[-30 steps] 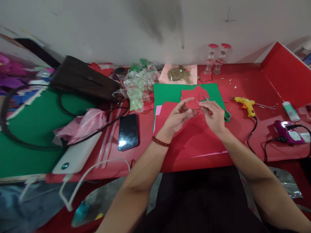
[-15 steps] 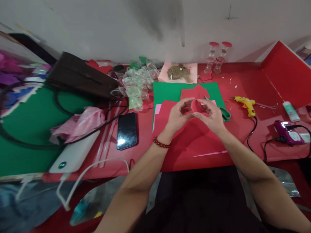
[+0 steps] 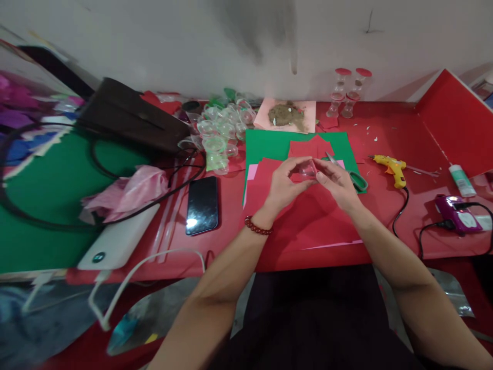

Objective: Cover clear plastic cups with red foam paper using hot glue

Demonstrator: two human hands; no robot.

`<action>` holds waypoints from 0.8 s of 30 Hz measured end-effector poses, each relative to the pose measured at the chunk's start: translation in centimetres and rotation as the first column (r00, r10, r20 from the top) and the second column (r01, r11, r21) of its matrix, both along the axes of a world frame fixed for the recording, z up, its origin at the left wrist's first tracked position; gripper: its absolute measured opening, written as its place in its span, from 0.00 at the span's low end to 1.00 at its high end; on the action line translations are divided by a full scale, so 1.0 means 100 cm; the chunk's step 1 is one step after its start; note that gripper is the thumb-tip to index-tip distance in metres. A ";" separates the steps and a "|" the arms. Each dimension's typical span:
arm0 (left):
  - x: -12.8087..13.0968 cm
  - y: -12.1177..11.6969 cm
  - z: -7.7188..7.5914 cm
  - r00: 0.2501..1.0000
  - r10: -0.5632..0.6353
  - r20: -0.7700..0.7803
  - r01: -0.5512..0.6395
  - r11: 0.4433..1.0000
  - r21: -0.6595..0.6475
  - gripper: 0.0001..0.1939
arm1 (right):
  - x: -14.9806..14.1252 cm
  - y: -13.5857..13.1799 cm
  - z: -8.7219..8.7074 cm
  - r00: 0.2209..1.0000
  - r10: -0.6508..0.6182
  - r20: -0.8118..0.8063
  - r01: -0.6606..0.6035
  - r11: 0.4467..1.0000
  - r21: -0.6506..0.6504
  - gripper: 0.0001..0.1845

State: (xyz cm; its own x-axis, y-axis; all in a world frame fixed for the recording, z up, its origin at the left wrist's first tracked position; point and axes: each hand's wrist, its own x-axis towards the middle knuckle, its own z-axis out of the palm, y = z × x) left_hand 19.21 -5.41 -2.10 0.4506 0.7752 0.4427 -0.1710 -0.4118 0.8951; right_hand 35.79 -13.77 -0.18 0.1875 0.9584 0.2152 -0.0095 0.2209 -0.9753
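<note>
A small clear plastic cup [image 3: 307, 168] with red at its right side, seemingly a paper disc, is held between both hands above the red paper sheets [image 3: 300, 221]. My left hand [image 3: 284, 184] curls its thumb and fingers around the left side of it. From the other side, the fingers of my right hand [image 3: 338, 184] press on the red part. Green-handled scissors [image 3: 359, 181] lie just beyond my right hand, partly on a green sheet [image 3: 265, 143]. Cut red paper pieces [image 3: 308, 148] rest on the green sheet behind the hands.
Clear plastic cups [image 3: 219, 133] are heaped at the back left, near a phone [image 3: 202, 205]. Two stacked-cup shapes [image 3: 349, 97] stand by the wall. A yellow glue gun [image 3: 395, 167] with its cord lies right. Sand [image 3: 285, 114] sits on pink paper.
The held piece has turned: its red round face showed before, and now the clear cup side shows. My right fingers have shifted along its edge. The whole view has moved slightly.
</note>
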 end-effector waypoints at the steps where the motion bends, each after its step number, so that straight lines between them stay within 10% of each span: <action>1: 0.000 0.000 0.001 1.000 0.000 -0.001 0.000 1.000 0.000 0.28 | 0.001 0.000 0.000 1.000 0.002 -0.009 -0.002 1.000 -0.016 0.28; 14: -0.002 0.000 -0.003 0.953 -0.292 0.078 0.302 0.911 -0.281 0.37 | 0.007 0.004 -0.008 0.936 -0.348 0.058 0.345 0.937 0.063 0.11; 24: -0.001 0.001 -0.001 0.978 -0.184 0.096 0.195 0.973 -0.127 0.22 | -0.003 -0.009 0.003 0.856 -0.459 0.239 0.368 0.864 0.342 0.05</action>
State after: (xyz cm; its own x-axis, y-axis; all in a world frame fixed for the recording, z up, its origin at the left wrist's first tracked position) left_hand 19.10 -5.26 -2.17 0.5610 0.7343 0.3823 -0.3108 -0.2412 0.9194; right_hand 35.49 -14.70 0.10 0.4354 0.6980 0.5685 0.4277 0.3953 -0.8129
